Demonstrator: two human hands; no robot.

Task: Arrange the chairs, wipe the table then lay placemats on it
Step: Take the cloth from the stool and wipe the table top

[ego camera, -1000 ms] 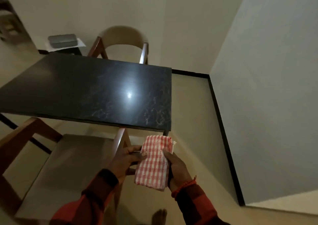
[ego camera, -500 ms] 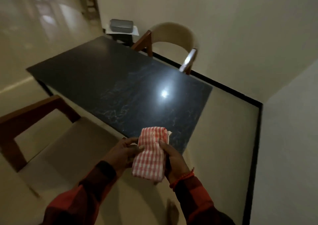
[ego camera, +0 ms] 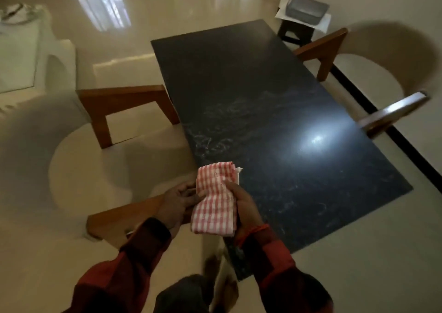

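A folded red-and-white checked cloth is held over the near left edge of the black marble table. My left hand pinches its left side and my right hand grips its right side. One wooden chair with a cream seat stands at the table's left side, its armrests reaching the tabletop. A second chair with a curved cream back stands at the right side. No placemats are in view.
A small dark stool holding a grey box on white paper stands beyond the far right corner. A white piece of furniture is at far left. A wall with black skirting runs along the right. Glossy cream floor lies beyond the table.
My view has swung left and come nearer, so the table now runs lengthwise away from me. Both hands keep holding the cloth, now over the table's near left edge.
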